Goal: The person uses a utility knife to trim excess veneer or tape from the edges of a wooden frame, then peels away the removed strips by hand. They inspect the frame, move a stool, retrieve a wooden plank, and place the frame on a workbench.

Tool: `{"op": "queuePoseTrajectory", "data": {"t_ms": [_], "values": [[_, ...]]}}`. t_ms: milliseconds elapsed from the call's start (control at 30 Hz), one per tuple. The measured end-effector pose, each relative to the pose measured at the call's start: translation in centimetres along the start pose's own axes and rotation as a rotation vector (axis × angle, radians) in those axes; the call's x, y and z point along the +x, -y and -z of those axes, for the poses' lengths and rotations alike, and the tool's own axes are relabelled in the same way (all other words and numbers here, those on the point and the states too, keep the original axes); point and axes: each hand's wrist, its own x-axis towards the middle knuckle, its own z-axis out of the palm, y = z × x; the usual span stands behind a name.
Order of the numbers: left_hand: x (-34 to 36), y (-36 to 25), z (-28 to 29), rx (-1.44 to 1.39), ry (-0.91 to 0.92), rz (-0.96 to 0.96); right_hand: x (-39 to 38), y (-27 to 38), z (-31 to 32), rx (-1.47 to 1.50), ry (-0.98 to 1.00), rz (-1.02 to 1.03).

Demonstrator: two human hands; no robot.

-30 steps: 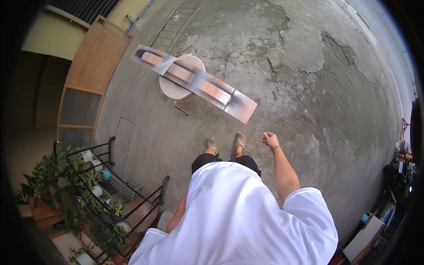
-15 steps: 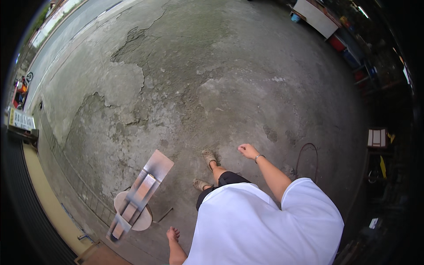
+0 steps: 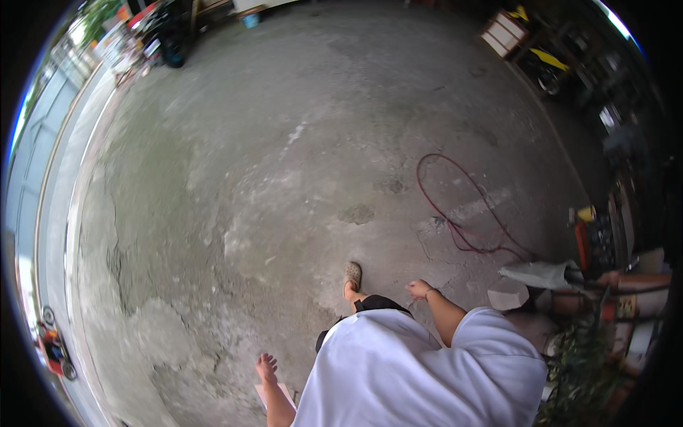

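Observation:
My left hand (image 3: 267,368) hangs low at my left side, fingers loosely apart, with nothing in it. Just behind that forearm, a pale flat edge (image 3: 287,393) pokes out, mostly hidden by my arm. Out to the right of my body is my right hand (image 3: 418,290), held over the concrete floor. Its fingers are loosely bent, and no object shows in them. Neither hand touches anything. One tan clog (image 3: 353,275) on my foot is in view ahead of my dark shorts.
A red hose (image 3: 455,165) lies looped on the rough concrete (image 3: 299,192) ahead to the right. Cluttered goods, a pale block (image 3: 508,293) and leafy plants (image 3: 583,377) line the right side. A motorcycle (image 3: 167,46) and a blue bucket (image 3: 250,20) stand far off.
My view has swung to the right. The stool with the long flat metal piece has left the view, apart from possibly a pale edge. The hose now shows fully, and my hands stay free.

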Motion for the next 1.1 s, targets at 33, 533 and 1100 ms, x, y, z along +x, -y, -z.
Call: {"op": "queuePoseTrajectory", "data": {"t_ms": [33, 533, 1100], "values": [[0.8, -3.8, -3.4, 0.071, 0.119, -0.08, 0.5, 1.6, 1.8, 0.059, -0.033, 0.076], [12.7, -44.1, -43.9, 0.95, 0.644, -0.364, 6.2, 6.7, 31.9, 0.743, -0.614, 0.121], [11.1, -83.0, -102.2, 0.905, 0.761, -0.638, 19.2, 19.3, 39.3, 0.8, -0.31, -0.056]]}}
